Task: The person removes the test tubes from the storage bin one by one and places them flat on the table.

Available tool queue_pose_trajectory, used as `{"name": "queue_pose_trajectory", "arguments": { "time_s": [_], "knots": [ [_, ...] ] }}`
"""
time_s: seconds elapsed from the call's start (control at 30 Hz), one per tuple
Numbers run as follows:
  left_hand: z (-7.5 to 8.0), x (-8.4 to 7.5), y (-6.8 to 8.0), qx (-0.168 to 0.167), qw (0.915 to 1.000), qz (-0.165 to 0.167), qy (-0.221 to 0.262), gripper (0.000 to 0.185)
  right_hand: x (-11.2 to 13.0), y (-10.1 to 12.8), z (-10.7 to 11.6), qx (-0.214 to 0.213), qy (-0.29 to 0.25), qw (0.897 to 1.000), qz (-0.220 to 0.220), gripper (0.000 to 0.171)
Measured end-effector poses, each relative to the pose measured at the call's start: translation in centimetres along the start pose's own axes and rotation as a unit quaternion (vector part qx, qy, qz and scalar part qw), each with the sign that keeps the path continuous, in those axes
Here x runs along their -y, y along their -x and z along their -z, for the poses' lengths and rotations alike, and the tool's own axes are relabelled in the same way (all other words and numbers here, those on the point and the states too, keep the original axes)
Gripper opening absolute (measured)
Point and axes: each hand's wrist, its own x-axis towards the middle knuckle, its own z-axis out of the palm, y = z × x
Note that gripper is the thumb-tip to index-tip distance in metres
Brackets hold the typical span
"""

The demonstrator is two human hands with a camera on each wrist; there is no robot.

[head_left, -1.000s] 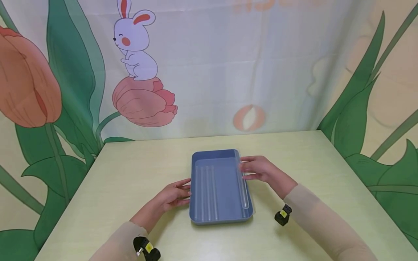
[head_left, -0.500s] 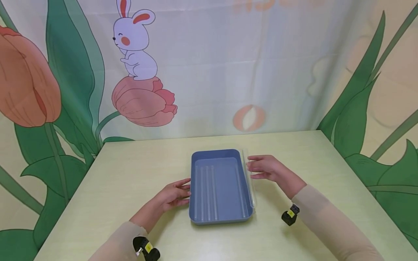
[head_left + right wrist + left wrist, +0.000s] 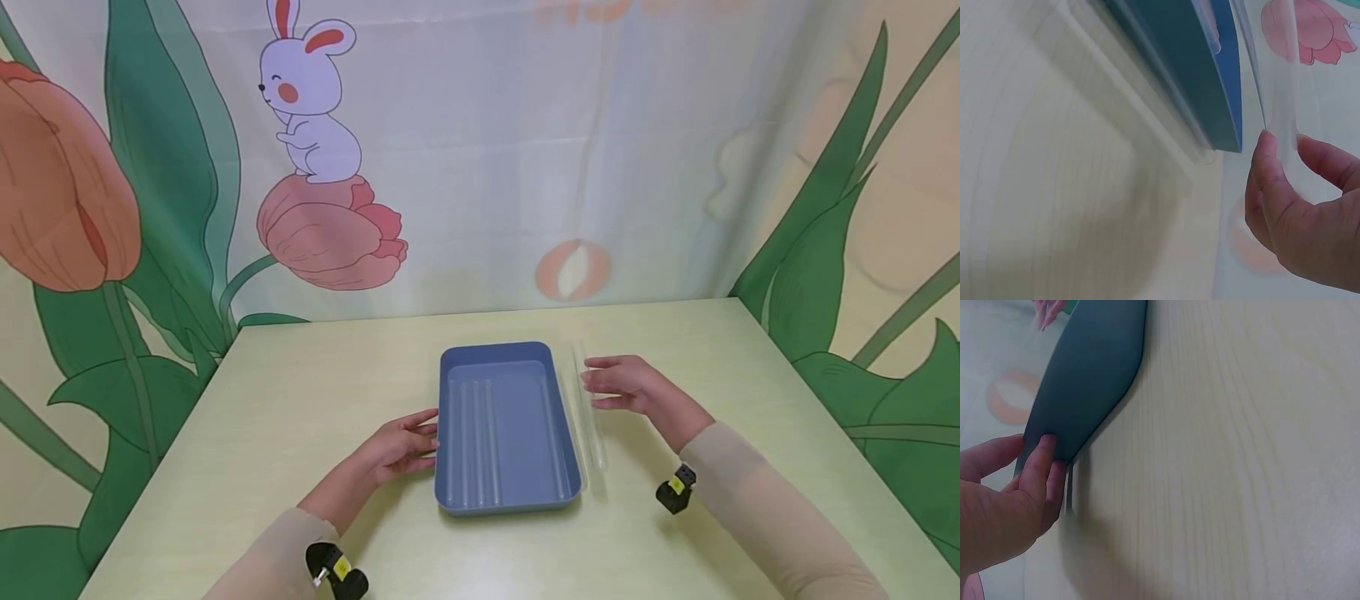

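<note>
One pale table (image 3: 315, 375), two sleeved forearms (image 3: 757, 492) slanting inward toward its far edge, one blue tray (image 3: 525, 417) set in from that edge. Left hand (image 3: 399, 448): fingers apart, touching the tray's left wall. Right hand (image 3: 624, 383): pinching one clear plastic piece (image 3: 591, 417) just beside the right wall.

Staged tabletop recording setup, by the look of it; whether it's in a home, lab or office can't be told. Pale wood-grain table (image 3: 337, 367) across lower half of head frame, right up against a creased white printed fabric backdrop (image 3: 480, 167). Print: white cartoon rabbit (image 3: 318, 100) upper left, big orange tulip (image 3: 60, 183) far left, broad green leaves (image 3: 813, 267) right. Small black wrist cameras (image 3: 675, 489) with yellow labels, bottom of frame.
</note>
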Motion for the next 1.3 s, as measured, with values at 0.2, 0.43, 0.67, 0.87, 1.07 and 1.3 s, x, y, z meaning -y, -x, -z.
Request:
{"name": "queue_pose_trajectory", "arguments": {
  "time_s": [0.2,0.43,0.67,0.87,1.07,1.3],
  "knots": [
    [-0.1,-0.1,0.1,-0.001,1.0000,0.001,0.002,0.068,-1.1,-0.9,0.7,-0.006,-0.001,1.000,-0.017,0.061],
    [-0.1,0.0,0.1,-0.006,1.0000,0.002,0.000,0.067,-2.5,-2.1,1.0,0.003,0.015,1.000,-0.023,0.060],
    [-0.1,-0.1,0.1,-0.001,1.0000,0.000,0.001,0.068,-3.7,-3.2,0.8,0.012,0.017,0.999,-0.025,0.060],
    [-0.2,-0.1,0.1,0.005,1.0000,-0.002,0.000,0.068,-4.1,-3.8,0.3,-0.005,0.024,0.999,-0.031,0.058],
    [-0.2,-0.1,0.2,0.008,1.0000,-0.004,0.000,0.069,-4.1,-4.2,-0.2,-0.019,0.039,0.998,-0.036,0.057],
    [-0.2,-0.1,0.2,0.008,1.0000,-0.004,0.002,0.069,-4.0,-4.0,-0.7,-0.032,0.045,0.998,-0.034,0.058]
  ]
}}
